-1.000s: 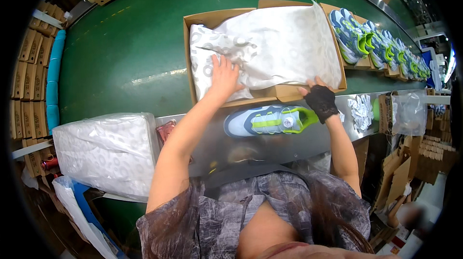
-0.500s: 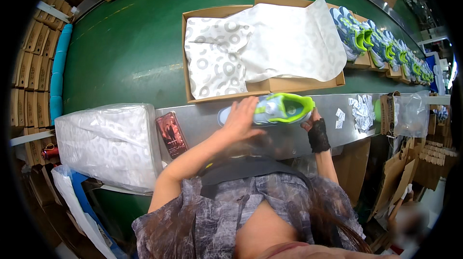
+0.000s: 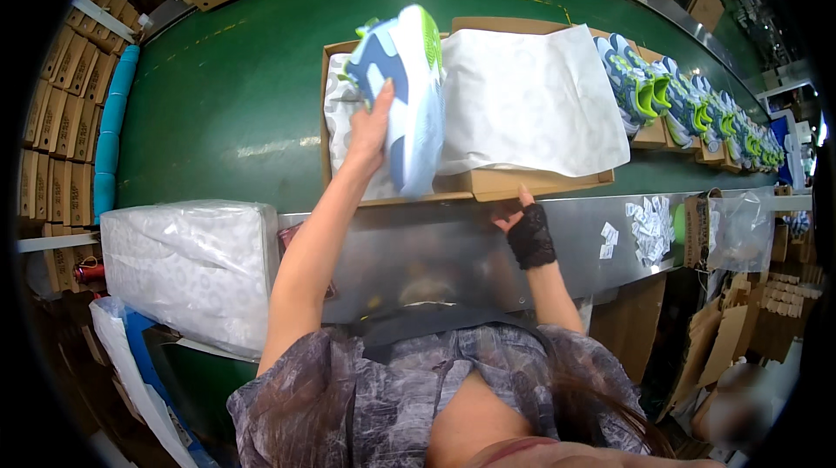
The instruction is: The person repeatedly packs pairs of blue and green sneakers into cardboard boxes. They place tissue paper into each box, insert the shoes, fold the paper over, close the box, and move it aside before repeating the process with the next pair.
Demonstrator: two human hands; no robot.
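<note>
A blue and white sneaker point(image 3: 416, 111) with lime-green trim is in my left hand point(image 3: 370, 133), thumb across its side. It is held on edge, heel end away from me, over the left part of an open cardboard shoebox point(image 3: 544, 182). Printed white tissue paper point(image 3: 531, 102) lines the box and drapes over its right side. My right hand point(image 3: 519, 217), with a black lace cover at the wrist, is at the box's near edge. Its thumb and index finger are apart with nothing seen between them; the other fingers are partly hidden.
A plastic-wrapped stack of tissue paper point(image 3: 187, 272) lies at left, beside a partly covered dark red packet point(image 3: 290, 235). Small white slips point(image 3: 650, 228) are scattered on the metal ledge point(image 3: 418, 250). More sneakers point(image 3: 631, 76) stand on boxes along the right. Stacked shoeboxes point(image 3: 52, 124) line the left.
The sneaker has been lifted off the ledge, turned on edge and carried forward and left over the box by my left hand. My right hand has let go of it and moved left.
</note>
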